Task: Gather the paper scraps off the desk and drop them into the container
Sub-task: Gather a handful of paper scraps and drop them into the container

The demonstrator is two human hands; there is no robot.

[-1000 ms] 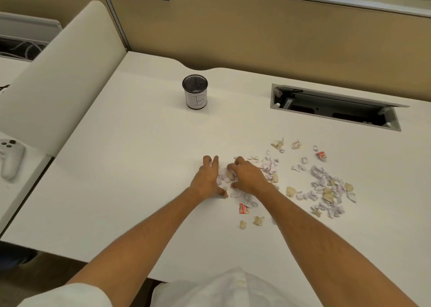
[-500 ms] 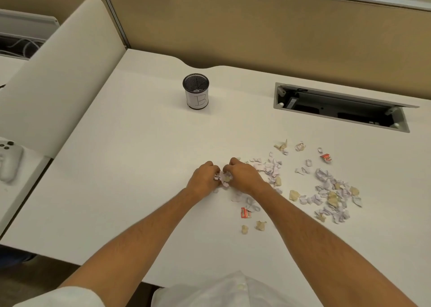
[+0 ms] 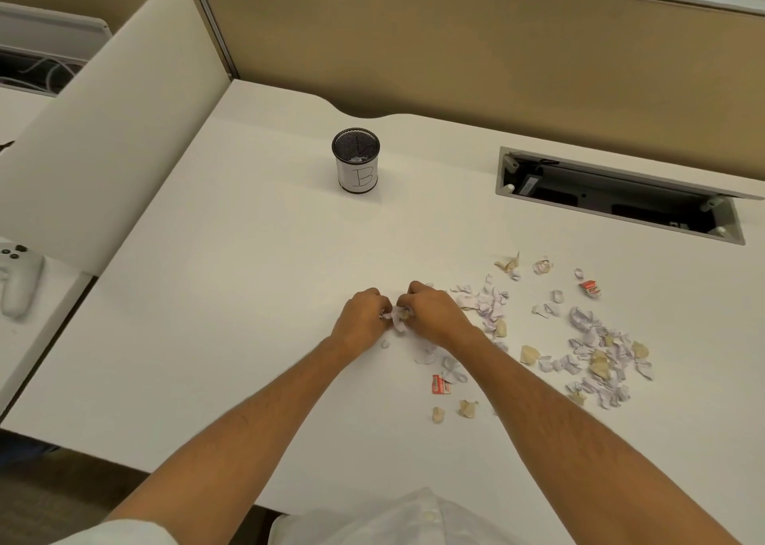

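Even, soft indoor light, faint shadows beneath the forearms, wide-angle bending at edges, slightly soft focus

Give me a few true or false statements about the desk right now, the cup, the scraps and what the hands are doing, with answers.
1. Both hands (left hand, right hand) pinch a clump of paper scraps between them. True.
2. The mesh cup lies tipped on its side. False: it stands upright.
3. Most loose scraps lie to the right of the hands. True.
4. The cup is marked with an A. False: it shows a B.
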